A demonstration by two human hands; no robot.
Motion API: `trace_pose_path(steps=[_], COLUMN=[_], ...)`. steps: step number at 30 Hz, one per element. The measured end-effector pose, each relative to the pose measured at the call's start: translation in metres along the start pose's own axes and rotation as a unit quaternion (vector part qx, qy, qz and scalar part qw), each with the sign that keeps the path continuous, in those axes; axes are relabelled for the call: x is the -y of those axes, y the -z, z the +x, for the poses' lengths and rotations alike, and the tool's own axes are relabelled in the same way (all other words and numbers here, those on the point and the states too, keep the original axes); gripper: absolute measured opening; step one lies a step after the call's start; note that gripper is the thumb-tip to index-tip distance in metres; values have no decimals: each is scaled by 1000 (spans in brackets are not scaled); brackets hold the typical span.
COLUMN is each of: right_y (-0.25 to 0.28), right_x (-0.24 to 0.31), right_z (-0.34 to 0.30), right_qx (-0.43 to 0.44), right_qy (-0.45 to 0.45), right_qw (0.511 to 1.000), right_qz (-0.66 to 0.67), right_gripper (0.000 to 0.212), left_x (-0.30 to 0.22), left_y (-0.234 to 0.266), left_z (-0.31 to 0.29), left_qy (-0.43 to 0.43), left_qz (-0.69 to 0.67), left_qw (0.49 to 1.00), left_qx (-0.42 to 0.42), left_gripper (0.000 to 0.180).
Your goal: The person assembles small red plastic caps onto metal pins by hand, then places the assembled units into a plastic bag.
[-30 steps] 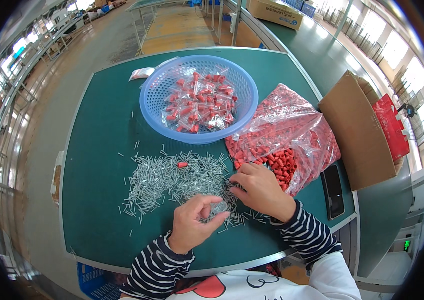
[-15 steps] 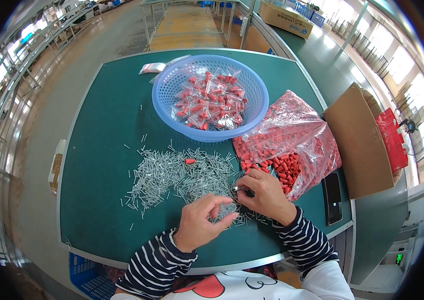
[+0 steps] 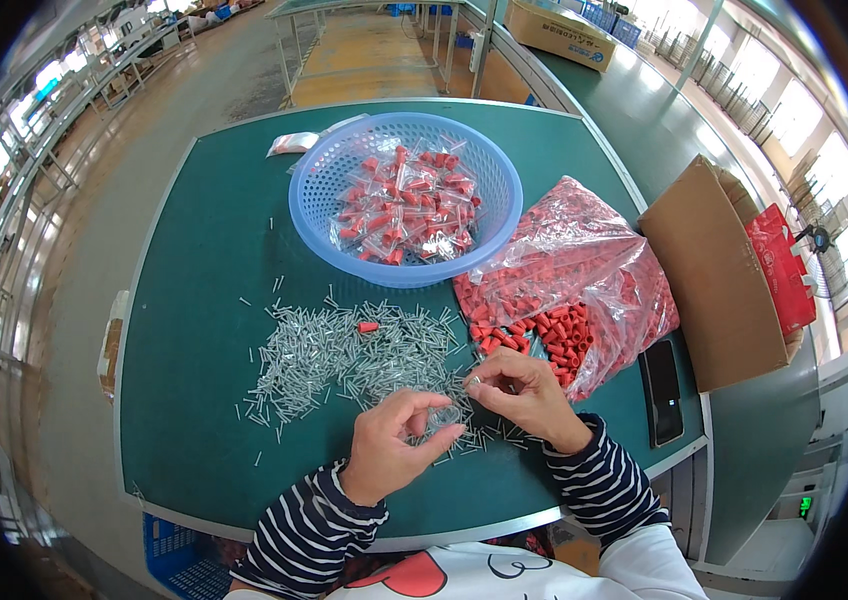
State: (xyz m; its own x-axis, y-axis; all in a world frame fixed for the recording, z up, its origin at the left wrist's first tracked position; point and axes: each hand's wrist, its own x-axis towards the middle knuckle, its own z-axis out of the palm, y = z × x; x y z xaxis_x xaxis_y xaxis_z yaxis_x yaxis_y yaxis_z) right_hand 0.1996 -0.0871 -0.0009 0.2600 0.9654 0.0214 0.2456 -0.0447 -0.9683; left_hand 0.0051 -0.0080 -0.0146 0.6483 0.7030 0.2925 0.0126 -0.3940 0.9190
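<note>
My left hand is curled around a small clear plastic bag, its thumb and index finger at either side of the bag. To its right, my right hand pinches a small silver screw between thumb and fingertips; whether more are in the grip is hidden. Both hands hover over the near right part of a spread pile of silver screws. One red conical cap lies on top of that pile. Beyond my right hand, loose red caps spill from the mouth of a large clear bag.
A blue perforated basket with small filled bags stands behind the screws. At the right are a black phone and an open cardboard box. White packets lie behind the basket on the green table.
My right hand has lifted slightly from the pile, fingertips now pinched together with a screw showing. The left hand keeps nearly the same pose. The whole view has shifted a little.
</note>
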Motion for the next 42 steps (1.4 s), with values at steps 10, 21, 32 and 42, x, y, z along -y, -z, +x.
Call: trace_pose_path(steps=[10, 21, 32, 42], right_y=[-7, 3, 37, 31], right_x=[21, 35, -8, -7], right_z=[-7, -6, 16, 8], right_qx=[65, 78, -40, -33], right_qy=[156, 148, 196, 141], right_qw=[986, 984, 894, 874], right_qz=[-7, -59, -401, -464], right_gripper=[14, 22, 27, 18], left_x=[1, 5, -2, 1], left_y=[-3, -4, -6, -8], left_z=[-2, 0, -2, -7], left_qy=[-15, -18, -55, -4], left_qz=[2, 10, 44, 39], left_qw=[1000, 1000, 998, 999], left_qx=[-8, -15, 1, 13], left_gripper=[33, 34, 31, 30])
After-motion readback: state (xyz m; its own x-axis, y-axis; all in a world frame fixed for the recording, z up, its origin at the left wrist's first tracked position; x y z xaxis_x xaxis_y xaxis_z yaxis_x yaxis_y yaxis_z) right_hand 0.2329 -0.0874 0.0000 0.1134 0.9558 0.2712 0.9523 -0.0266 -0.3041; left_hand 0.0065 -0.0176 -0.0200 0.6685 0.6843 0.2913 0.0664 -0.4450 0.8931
